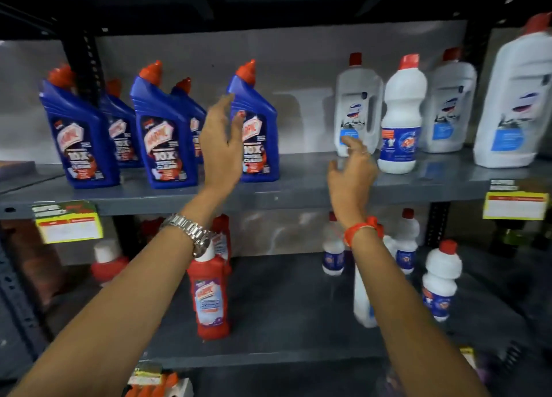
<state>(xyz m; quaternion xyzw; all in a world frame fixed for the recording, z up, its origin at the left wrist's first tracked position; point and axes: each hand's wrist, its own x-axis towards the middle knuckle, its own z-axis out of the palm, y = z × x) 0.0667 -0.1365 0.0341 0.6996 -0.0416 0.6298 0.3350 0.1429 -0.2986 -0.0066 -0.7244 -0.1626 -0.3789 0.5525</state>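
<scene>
My left hand (222, 141) is raised with fingers straight, just in front of the rightmost blue cleaner bottle (263, 133) with a red cap; I cannot tell whether it touches it. My right hand (352, 172) reaches with spread fingers toward a white handled bottle (358, 103) on the same grey shelf (298, 184). Its fingertips are at the bottle's lower label. Neither hand holds anything. A metal watch is on my left wrist, a red thread on my right.
Several more blue bottles (165, 136) stand left on the shelf, and white bottles (401, 118) stand right. The lower shelf (283, 307) carries a red bottle (210, 295) and small white bottles (440, 283). Yellow price tags (70, 224) hang on the shelf edge.
</scene>
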